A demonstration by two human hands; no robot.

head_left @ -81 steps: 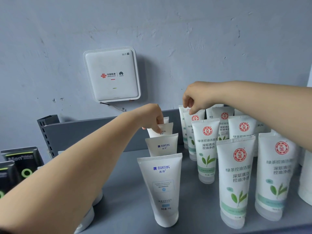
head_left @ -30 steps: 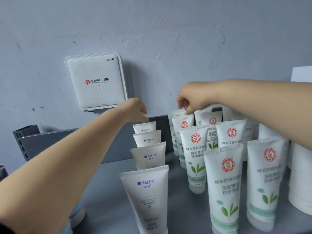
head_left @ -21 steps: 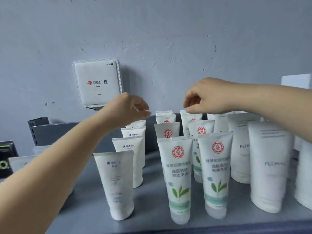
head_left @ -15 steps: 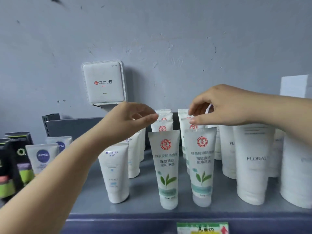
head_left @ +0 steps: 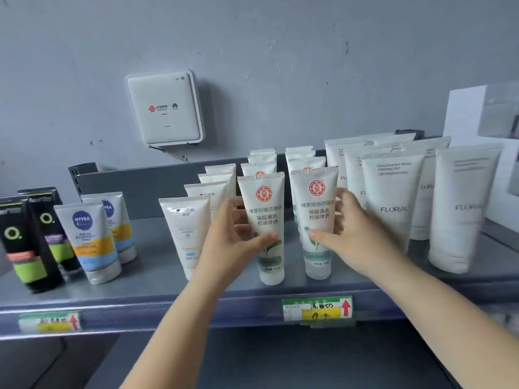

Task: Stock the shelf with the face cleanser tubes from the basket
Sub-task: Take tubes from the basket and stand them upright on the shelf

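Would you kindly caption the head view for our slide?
Left hand and right hand each grip a front green-tea cleanser tube on the shelf.

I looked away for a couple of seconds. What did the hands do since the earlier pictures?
Both hands came down from the back of the rows to the front. The left hand now grips the front green-leaf tube; the right hand grips the front tube beside it. The tubes stayed standing in their rows on the shelf.

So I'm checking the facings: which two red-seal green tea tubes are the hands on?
The front tube of each row: left hand grips the left front tube, right hand the right front tube. Those behind are untouched.
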